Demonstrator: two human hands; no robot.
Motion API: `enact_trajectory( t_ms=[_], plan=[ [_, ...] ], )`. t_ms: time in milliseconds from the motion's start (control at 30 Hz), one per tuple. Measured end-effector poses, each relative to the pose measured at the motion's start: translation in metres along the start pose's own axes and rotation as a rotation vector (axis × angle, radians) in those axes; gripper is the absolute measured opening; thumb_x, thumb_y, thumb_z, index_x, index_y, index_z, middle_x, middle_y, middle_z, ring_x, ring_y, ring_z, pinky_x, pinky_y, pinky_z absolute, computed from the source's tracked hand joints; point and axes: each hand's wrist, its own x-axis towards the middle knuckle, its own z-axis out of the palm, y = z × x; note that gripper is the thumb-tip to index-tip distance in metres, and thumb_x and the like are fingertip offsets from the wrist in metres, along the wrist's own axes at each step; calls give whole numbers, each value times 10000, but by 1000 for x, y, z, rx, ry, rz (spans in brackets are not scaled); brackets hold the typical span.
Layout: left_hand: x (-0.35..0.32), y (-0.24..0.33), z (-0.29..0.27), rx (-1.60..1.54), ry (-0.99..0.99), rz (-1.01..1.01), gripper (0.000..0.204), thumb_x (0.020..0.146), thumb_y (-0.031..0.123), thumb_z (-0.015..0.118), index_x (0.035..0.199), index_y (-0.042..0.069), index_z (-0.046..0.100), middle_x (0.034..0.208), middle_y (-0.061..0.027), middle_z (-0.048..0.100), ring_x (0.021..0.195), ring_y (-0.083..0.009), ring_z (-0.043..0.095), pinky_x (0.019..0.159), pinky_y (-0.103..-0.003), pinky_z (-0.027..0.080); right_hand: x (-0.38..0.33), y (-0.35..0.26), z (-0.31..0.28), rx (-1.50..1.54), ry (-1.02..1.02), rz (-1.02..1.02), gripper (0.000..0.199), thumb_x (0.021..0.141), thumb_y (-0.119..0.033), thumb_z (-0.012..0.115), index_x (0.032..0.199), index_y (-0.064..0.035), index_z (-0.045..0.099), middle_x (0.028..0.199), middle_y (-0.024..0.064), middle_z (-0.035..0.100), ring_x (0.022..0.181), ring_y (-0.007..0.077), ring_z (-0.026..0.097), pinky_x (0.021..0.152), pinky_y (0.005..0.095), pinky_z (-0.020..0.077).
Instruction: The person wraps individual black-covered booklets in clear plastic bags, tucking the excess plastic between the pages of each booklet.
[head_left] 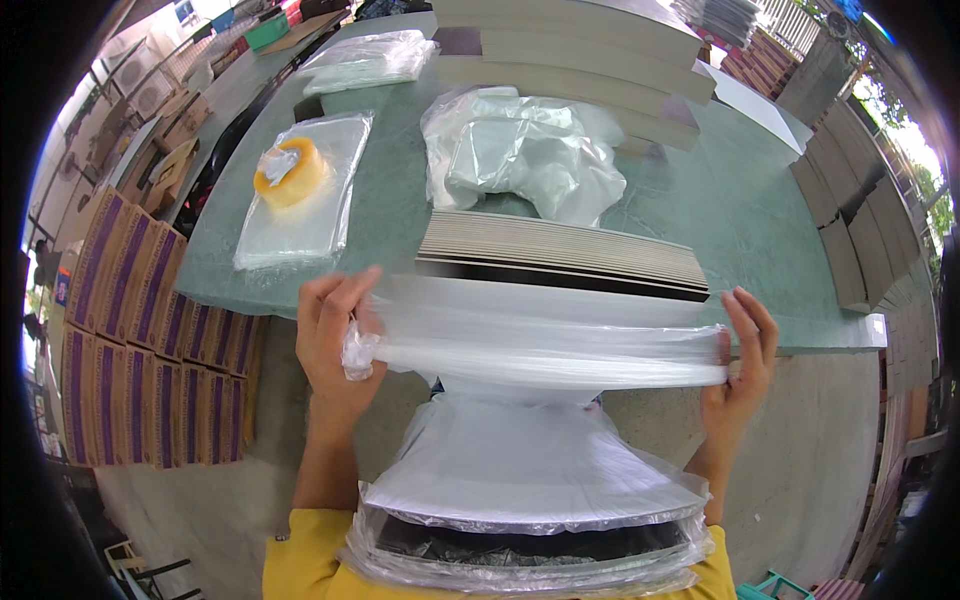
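A pale stack wrapped in a clear plastic bag (550,355) spans the space between my hands at the table's front edge. My left hand (338,335) is closed on its left end, where a bunched corner of plastic sticks out by the fingers. At the right end, my right hand (742,355) grips the bag with bent fingers and thumb. More plastic, around a pale flared shape (540,455), stretches toward my chest and shows a dark band near its lower edge. Just beyond the wrapped stack lies a pile of grey boards (560,250) with a dark front side.
On the green table (720,220) are a crumpled plastic bundle (525,150), a yellow tape roll (290,172) on flat clear bags (300,235), and more bags (370,60). Tall board stacks (580,55) stand behind. Cartons (150,370) are piled left, grey stacks (860,210) right.
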Motion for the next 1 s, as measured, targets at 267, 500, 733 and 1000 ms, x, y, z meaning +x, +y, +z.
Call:
enact_trajectory(
  t_ms=[267, 500, 733, 1000],
  plan=[
    [12, 8, -8, -188, -252, 33, 338, 607, 43, 584, 942, 4, 606, 798, -108, 546, 630, -162, 514, 572, -256, 416, -12, 24, -19, 267, -107, 90, 402, 562, 36, 542, 951, -30, 613, 819, 84, 564, 751, 167, 541, 636, 242, 414],
    [-15, -39, -29, -1337, -440, -828, 378, 563, 115, 689, 893, -36, 583, 648, -93, 577, 652, -146, 570, 572, -276, 469, -10, 46, -22, 1237, -480, 480, 346, 690, -68, 672, 988, 40, 533, 761, 13, 581, 655, 62, 535, 582, 172, 407],
    [-113, -95, 14, -1059, -995, -1182, 265, 690, 158, 606, 893, -10, 582, 805, -62, 581, 692, -104, 512, 629, -205, 391, -125, 117, 52, 1176, -891, 896, 275, 660, -7, 537, 934, -2, 522, 750, 7, 559, 649, 63, 514, 587, 180, 402],
    [-206, -113, 69, -737, -1177, -1788, 339, 782, 287, 601, 1000, 35, 542, 862, -66, 571, 771, -158, 555, 715, -327, 428, -199, 116, 136, 111, -571, 1167, 223, 677, -109, 443, 796, -12, 606, 753, 188, 603, 714, 299, 592, 658, 366, 441]
  ],
)
